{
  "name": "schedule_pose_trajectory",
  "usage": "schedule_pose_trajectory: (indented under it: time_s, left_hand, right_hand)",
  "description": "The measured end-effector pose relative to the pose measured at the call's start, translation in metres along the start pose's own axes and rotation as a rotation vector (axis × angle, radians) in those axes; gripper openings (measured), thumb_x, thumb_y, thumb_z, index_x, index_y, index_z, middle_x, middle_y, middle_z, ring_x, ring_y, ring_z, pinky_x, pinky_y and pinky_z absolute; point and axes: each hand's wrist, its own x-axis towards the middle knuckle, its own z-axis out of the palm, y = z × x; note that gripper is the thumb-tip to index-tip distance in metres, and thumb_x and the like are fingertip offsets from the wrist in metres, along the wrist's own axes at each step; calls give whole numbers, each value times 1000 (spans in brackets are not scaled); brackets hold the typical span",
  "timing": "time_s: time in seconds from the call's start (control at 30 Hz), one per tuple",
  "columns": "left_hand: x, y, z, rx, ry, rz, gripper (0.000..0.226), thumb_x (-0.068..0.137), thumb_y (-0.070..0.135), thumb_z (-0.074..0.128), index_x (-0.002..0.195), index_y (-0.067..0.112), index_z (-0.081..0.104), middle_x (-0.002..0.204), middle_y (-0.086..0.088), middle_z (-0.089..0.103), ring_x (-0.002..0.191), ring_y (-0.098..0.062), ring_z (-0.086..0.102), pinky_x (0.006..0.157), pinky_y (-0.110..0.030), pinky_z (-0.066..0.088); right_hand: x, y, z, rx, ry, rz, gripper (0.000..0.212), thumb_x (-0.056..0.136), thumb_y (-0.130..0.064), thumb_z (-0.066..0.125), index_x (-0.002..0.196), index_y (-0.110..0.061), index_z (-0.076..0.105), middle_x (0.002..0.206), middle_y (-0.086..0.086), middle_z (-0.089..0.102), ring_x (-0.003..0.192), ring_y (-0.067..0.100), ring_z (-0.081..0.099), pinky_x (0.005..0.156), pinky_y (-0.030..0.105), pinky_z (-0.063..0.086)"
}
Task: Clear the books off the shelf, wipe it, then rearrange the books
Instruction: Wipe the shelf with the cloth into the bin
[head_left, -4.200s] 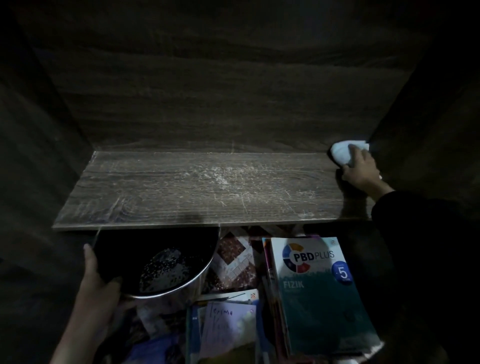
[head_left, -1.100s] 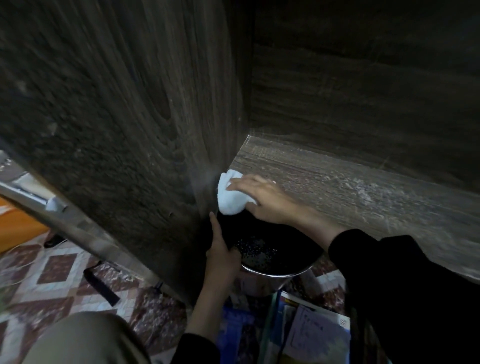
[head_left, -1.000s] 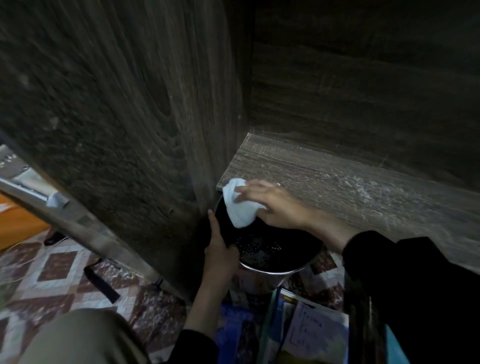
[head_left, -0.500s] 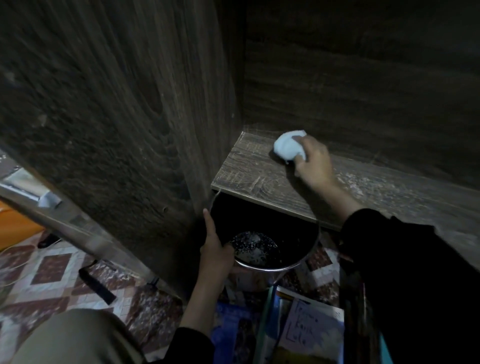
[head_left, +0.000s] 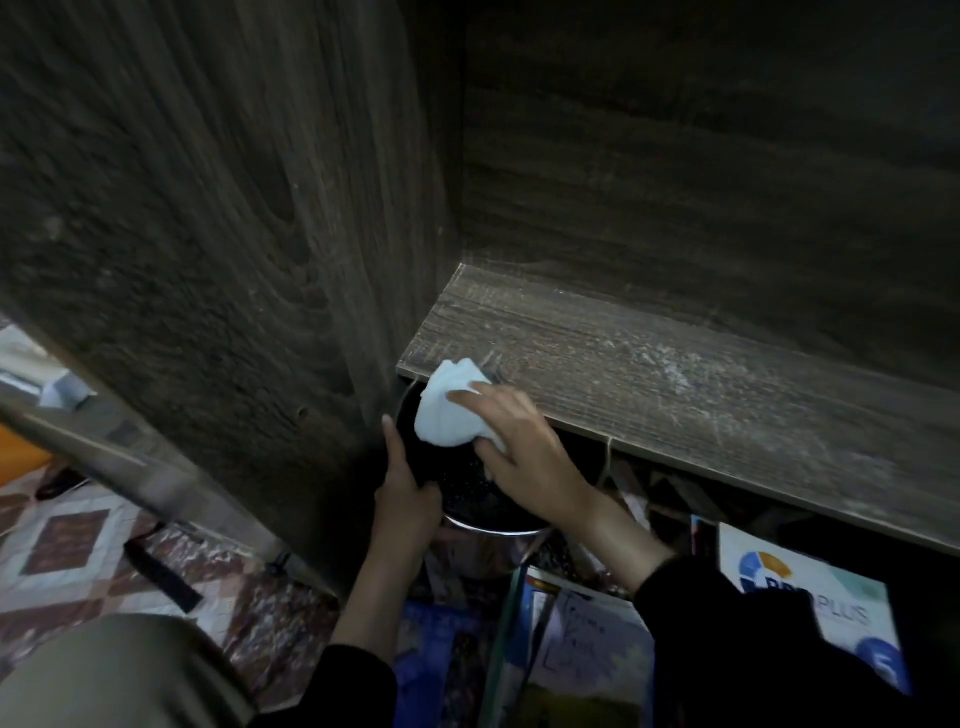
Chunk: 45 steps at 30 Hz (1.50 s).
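pressing a bunched white cloth (head_left: 449, 415) under the right hand (head_left: 524, 457), fingers curled over it, at the near left corner of the shelf (head_left: 675, 384), just beside the side panel (head_left: 208, 208). gripping a metal pot (head_left: 480, 551) with the left hand (head_left: 408, 499), one digit pointing up along its left rim and the rest wrapped at the wall. holding the pot tucked just under the shelf's near edge, directly below the cloth. most likely keeping it there as a catcher for dust pushed off the edge, sparing the floor (head_left: 67, 540); showing pale specks in its dark bottom. leaving the shelf bare of books, with whitish dust and streaks lying across its middle and right, so judging the wiping only partly done. keeping the books (head_left: 810, 597) lying flat below the shelf, near and to the right, probably out of the cloth's way and close by for putting back afterwards.
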Motion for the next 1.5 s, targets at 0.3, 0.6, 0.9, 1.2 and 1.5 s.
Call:
schedule_pose_trajectory:
  time_s: [0.3, 0.6, 0.9, 1.2, 1.5]
  left_hand:
    - [-3, 1, 8, 0, -16, -15, 100, 86, -6, 43, 133, 71, 1, 137, 5, 39, 111, -38, 58, 87, -59, 51]
    - [-4, 7, 16, -68, -63, -40, 94, 90, -9, 39, 144, 58, 0, 143, 7, 35, 111, -36, 56, 78, -62, 54]
    - [-9, 13, 19, -116, -83, -65, 89, 93, -11, 36, 149, 46, -1, 149, 2, 31, 104, -28, 52, 58, -51, 58]
    - [-7, 11, 16, -25, -57, -49, 97, 81, 1, 46, 145, 55, -4, 142, 2, 41, 111, -35, 57, 84, -59, 52]
    - [1, 0, 14, 1, -81, 0, 101, 78, -1, 47, 144, 56, -4, 139, -1, 43, 114, -38, 56, 88, -60, 49]
  right_hand:
    - [-48, 49, -83, -34, 587, 337, 52, 82, -15, 45, 133, -9, 54, 136, 15, 53, 125, 31, 44, 106, 41, 33]
    - [-120, 105, -124, -421, 680, 973, 66, 77, -30, 34, 139, -10, 48, 141, 21, 46, 124, 44, 40, 100, 52, 32]
    - [-47, 38, -39, -444, 384, 784, 64, 87, -35, 27, 148, -18, 36, 154, 17, 29, 143, 38, 21, 115, 54, 11]
    - [-5, -2, 10, -422, 224, 476, 56, 78, -23, 35, 127, -15, 62, 129, 20, 59, 119, 42, 56, 92, 53, 48]
    - [9, -16, 31, -405, 230, 225, 61, 70, -15, 34, 122, -17, 65, 129, 16, 60, 117, 39, 57, 89, 47, 51]
